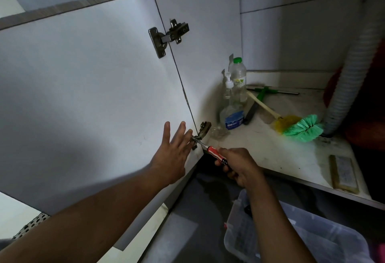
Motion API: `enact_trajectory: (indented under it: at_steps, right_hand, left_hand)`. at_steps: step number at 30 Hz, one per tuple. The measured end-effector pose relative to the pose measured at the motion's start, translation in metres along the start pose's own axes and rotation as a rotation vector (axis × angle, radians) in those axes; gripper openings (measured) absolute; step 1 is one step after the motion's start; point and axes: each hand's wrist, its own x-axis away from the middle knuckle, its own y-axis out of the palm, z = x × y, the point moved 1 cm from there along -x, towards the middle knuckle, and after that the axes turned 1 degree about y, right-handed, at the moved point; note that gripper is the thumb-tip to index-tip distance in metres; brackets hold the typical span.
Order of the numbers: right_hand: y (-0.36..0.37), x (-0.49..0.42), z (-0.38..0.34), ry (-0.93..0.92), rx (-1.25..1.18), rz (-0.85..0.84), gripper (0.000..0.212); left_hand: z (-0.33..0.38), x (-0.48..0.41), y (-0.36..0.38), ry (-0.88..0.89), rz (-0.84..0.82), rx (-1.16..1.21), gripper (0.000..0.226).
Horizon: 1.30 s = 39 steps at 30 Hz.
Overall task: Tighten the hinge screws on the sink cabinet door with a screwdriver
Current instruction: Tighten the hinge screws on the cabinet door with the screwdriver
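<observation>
The white cabinet door (pixel 87 88) stands swung open on the left, its inner face toward me. An upper metal hinge (pixel 168 35) joins it to the cabinet side. The lower hinge (pixel 201 132) sits near the cabinet floor. My left hand (pixel 173 154) lies flat on the door with straight fingers, fingertips beside the lower hinge. My right hand (pixel 239 166) grips a screwdriver (pixel 214 153) with a red patterned handle. Its metal tip meets the lower hinge at the door side.
Inside the cabinet stand a spray bottle (pixel 231 115), a pump bottle (pixel 228 86) and a green-capped bottle (pixel 238 77). A green and yellow brush (pixel 295 126) and a squeegee (pixel 268 91) lie on the cabinet floor (pixel 270 154). A corrugated drain hose (pixel 352 79) hangs right. A clear plastic bin (pixel 291 235) sits below.
</observation>
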Motion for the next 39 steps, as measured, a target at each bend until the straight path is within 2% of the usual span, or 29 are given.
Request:
enact_trajectory:
  at_steps: [4,7,9,12,14,16,20,21,23,26,29,31,33,35,39]
  right_hand:
    - [0.003,0.007,0.004,-0.210,0.186,0.033,0.034]
    - [-0.003,0.012,0.010,-0.453,0.485,0.212,0.026]
    - [-0.005,0.015,0.013,-0.632,0.714,0.344,0.031]
    - [-0.002,0.017,0.013,-0.833,0.760,0.402,0.033]
    - [0.002,0.013,0.008,-0.791,0.696,0.400,0.033]
    - [0.005,0.006,0.002,-0.611,0.540,0.353,0.031]
    - [-0.001,-0.002,-0.003,-0.136,0.037,0.147,0.024]
    - [-0.002,-0.001,-0.002,-0.053,-0.039,0.096,0.023]
    - [-0.002,0.000,0.003,0.002,-0.113,0.044,0.023]
    - [-0.006,0.003,0.007,-0.119,0.029,0.072,0.031]
    - [-0.010,0.008,0.011,-0.417,0.177,0.129,0.038]
    - [-0.009,0.011,0.014,-0.646,0.414,0.241,0.034]
    - [-0.006,0.015,0.017,-0.784,0.683,0.376,0.035]
    - [-0.004,0.016,0.020,-0.801,0.733,0.421,0.038]
    - [0.000,0.013,0.014,-0.683,0.548,0.324,0.032]
  left_hand:
    - [-0.001,-0.003,-0.001,-0.004,0.003,0.014,0.093]
    - [0.003,-0.002,0.000,-0.001,-0.014,0.012,0.096]
    - [0.003,-0.001,0.000,-0.003,-0.016,0.008,0.096]
    - [0.003,-0.001,0.000,0.003,-0.009,0.001,0.094]
    - [0.002,-0.001,0.000,0.006,-0.012,0.001,0.093]
    - [0.001,-0.001,0.000,0.009,-0.009,0.010,0.093]
    - [0.002,-0.001,0.001,0.010,-0.005,0.010,0.095]
    - [0.002,-0.001,0.000,0.011,-0.007,0.010,0.095]
    - [0.001,-0.001,0.001,0.010,-0.005,0.011,0.096]
    - [0.001,-0.001,0.000,0.013,-0.004,0.001,0.094]
    - [0.002,-0.001,-0.001,0.012,-0.001,-0.003,0.094]
    - [0.002,0.000,-0.002,0.010,-0.004,-0.007,0.094]
    - [0.002,0.000,-0.003,0.010,-0.007,-0.004,0.094]
    - [0.003,0.000,-0.002,0.011,-0.007,-0.001,0.094]
    - [0.002,0.000,-0.002,0.015,-0.017,-0.007,0.093]
